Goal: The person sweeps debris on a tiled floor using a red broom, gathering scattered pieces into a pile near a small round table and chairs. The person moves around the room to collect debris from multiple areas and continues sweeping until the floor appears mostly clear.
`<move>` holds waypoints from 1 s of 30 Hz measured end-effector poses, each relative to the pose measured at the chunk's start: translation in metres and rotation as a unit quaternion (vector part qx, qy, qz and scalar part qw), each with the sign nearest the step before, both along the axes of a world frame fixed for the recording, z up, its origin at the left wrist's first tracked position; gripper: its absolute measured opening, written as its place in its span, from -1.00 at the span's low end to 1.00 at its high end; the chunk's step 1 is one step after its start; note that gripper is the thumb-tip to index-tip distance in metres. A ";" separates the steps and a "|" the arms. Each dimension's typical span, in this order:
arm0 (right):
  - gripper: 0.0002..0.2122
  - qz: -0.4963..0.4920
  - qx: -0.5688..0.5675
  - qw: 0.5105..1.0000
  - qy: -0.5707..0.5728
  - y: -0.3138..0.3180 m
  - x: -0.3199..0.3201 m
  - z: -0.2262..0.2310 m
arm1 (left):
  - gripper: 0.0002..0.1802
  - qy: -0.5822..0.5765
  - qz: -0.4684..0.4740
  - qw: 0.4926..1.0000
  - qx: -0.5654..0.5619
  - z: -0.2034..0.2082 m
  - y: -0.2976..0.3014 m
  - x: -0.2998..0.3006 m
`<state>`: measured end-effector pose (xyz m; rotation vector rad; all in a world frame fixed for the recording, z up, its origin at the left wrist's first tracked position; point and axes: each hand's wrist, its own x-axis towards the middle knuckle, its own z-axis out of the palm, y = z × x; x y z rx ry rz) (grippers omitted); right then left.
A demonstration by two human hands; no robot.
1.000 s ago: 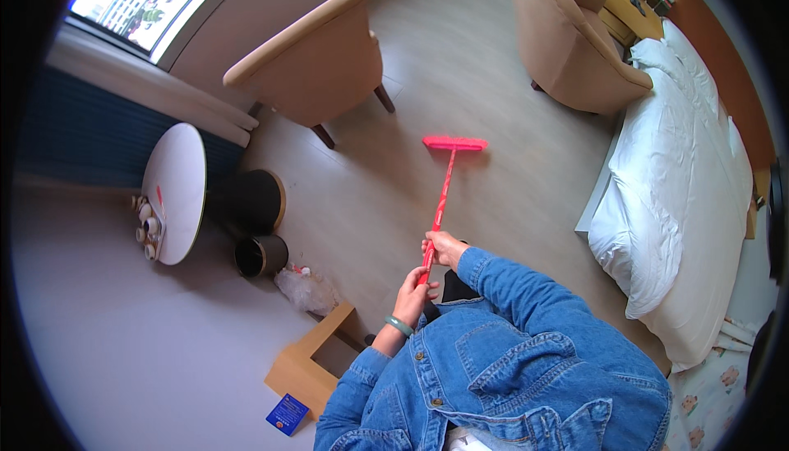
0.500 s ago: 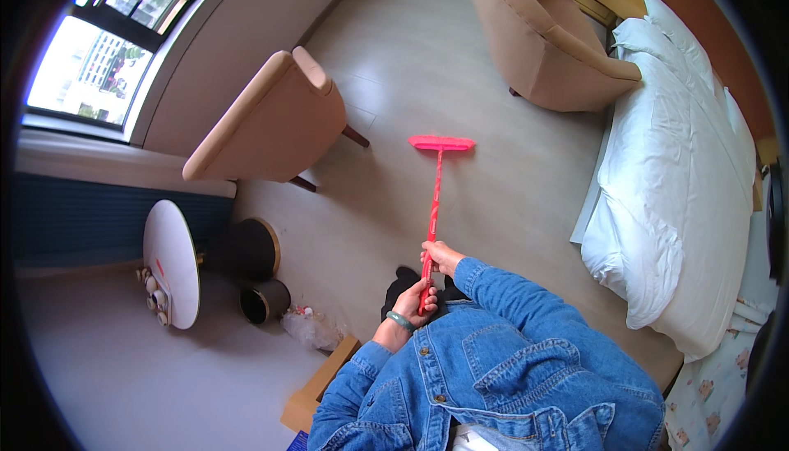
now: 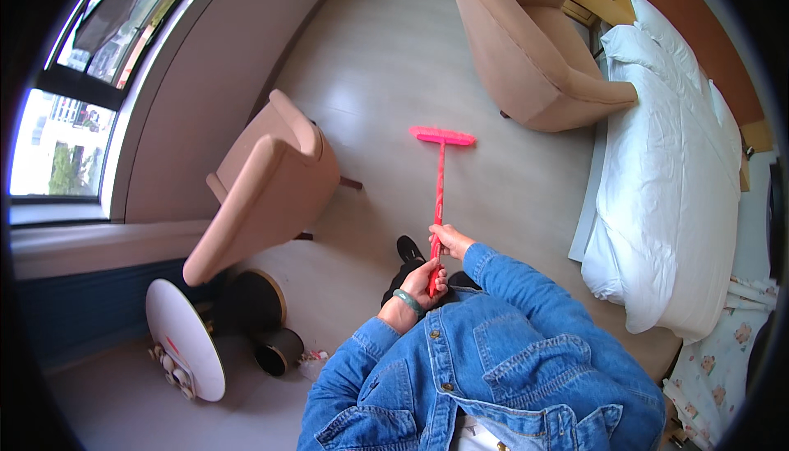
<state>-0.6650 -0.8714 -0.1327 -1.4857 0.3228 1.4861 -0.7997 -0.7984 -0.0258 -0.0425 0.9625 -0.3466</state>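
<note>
Both hands hold a pink-red broom that stretches away from my body. Its bristled head rests on the floor ahead. My left hand, with a green bangle at the wrist, is wrapped round the lower end of the handle. Higher up the same handle, my right hand is closed round it. A dark shoe shows just left of the handle, beyond my hands.
A tan armchair stands left, near the window wall; another tan armchair is ahead right beside the white-covered bed. At lower left are a round white-topped table, a dark bin and a partly hidden plastic bag.
My view has shifted forward: the left armchair, table and bin sit lower in the picture. A shoe has come into sight. Both hands keep their hold on the broom.
</note>
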 end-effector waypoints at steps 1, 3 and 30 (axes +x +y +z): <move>-0.74 -0.005 0.006 1.000 -0.003 0.014 0.013 -0.001 | -0.71 0.000 -0.010 1.000 -0.004 0.001 0.015 0.014; -0.74 -0.037 -0.014 0.999 -0.018 0.038 0.034 -0.004 | -0.70 0.011 -0.007 1.000 -0.004 0.001 0.039 0.040; -0.69 -0.109 0.063 0.992 -0.011 0.317 0.387 -0.005 | -0.74 -0.026 -0.039 0.998 0.053 0.023 0.304 0.411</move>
